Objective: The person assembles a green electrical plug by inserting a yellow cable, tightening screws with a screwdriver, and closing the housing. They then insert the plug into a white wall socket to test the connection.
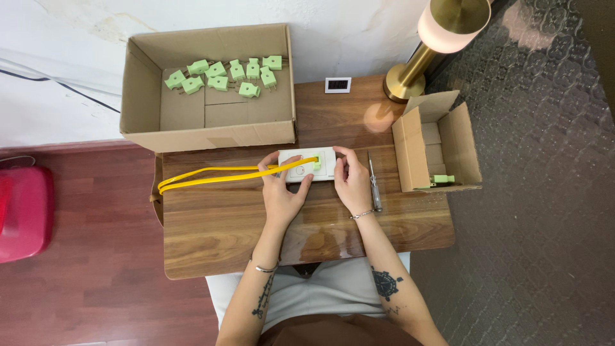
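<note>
Both hands hold a white socket (306, 165) on the table (224, 224). The left hand (280, 192) grips its left end and the right hand (352, 182) grips its right end. A green plug (316, 163) with a yellow cord (218, 174) sits in it. A screwdriver (373, 182) lies just right of the right hand. More green plugs (224, 75) lie in a big box (141, 96) beyond the left hand.

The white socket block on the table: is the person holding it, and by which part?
Yes. The left hand grips the white socket block at its left end, the right hand at its right end.
</note>
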